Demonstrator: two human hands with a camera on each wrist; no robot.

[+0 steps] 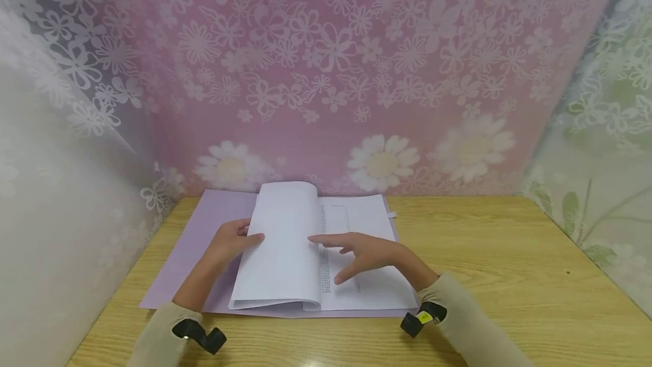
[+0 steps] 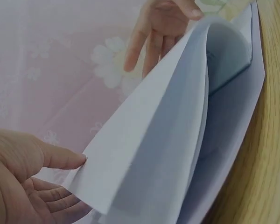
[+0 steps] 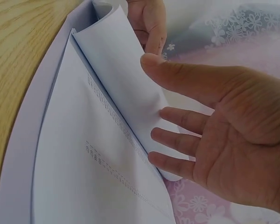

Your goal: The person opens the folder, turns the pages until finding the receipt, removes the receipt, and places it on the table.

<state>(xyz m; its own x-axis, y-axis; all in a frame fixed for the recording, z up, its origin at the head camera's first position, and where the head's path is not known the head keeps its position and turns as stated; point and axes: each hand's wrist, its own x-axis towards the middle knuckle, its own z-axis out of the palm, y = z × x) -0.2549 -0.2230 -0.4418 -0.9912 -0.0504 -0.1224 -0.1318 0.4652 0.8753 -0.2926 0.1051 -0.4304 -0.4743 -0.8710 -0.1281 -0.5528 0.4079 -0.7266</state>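
A lavender folder [image 1: 209, 208] lies spread on the table with a stack of white printed sheets [image 1: 374, 293] in it. Several turned sheets [image 1: 285, 265] curve over to the left, their blank side up. My left hand [image 1: 231, 242] holds their outer edge, thumb on top and the other fingers beneath, as the left wrist view also shows [image 2: 42, 182]. By the bend of these sheets, my right hand [image 1: 364, 254] hovers over the printed page with spread fingers and holds nothing. Its fingertips [image 3: 158, 158] are right at the curved paper in the right wrist view.
The wooden table [image 1: 489, 254] extends to the right of the folder. Behind it hangs a pink flowered curtain [image 1: 331, 101], with further flowered sheeting at both sides. A small white tab [image 1: 391, 214] sticks out at the stack's right edge.
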